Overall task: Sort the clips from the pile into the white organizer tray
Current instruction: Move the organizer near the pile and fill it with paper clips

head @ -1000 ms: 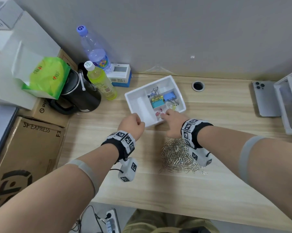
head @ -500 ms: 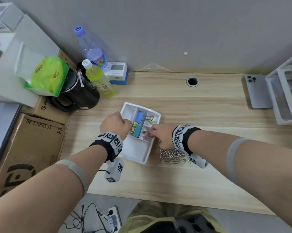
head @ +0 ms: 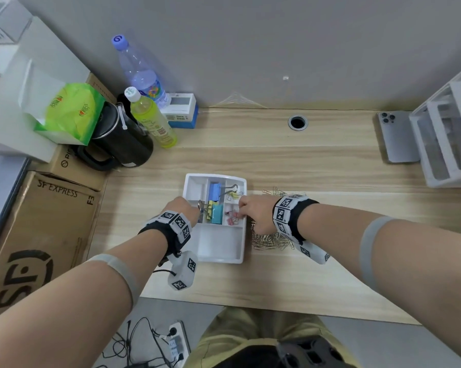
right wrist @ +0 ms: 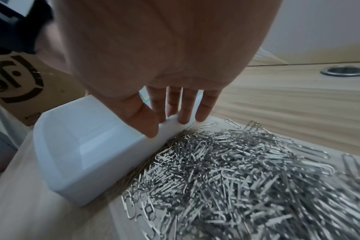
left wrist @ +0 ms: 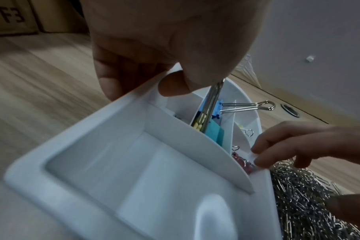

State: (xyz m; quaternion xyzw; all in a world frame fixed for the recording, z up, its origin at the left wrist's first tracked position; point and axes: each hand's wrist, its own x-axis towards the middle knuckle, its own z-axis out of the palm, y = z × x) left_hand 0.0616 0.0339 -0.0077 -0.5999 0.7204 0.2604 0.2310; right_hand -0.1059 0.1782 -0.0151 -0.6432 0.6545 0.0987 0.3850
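The white organizer tray (head: 218,260) lies on the wooden desk in front of me, its long side running away from me. My left hand (head: 194,208) grips its left rim, thumb inside (left wrist: 173,84). My right hand (head: 241,208) grips the right rim, thumb on the outer wall (right wrist: 148,128). The tray's far compartments hold a blue binder clip (head: 214,191), a teal one (head: 218,213) and small pink ones (head: 233,220). The near compartment (left wrist: 134,170) is bare. The silver paper clip pile (head: 270,241) (right wrist: 247,170) lies against the tray's right wall.
A black kettle (head: 120,139), two bottles (head: 152,120) and a small box stand at the back left. A phone (head: 398,136) and a white drawer unit (head: 447,134) are at the right. A cardboard box (head: 38,229) borders the desk's left edge. A cable hole (head: 297,122) is at the back.
Both hands have pulled the tray from the back of the desk toward me and turned it. It now sits straight, against the left side of the paper clip pile.
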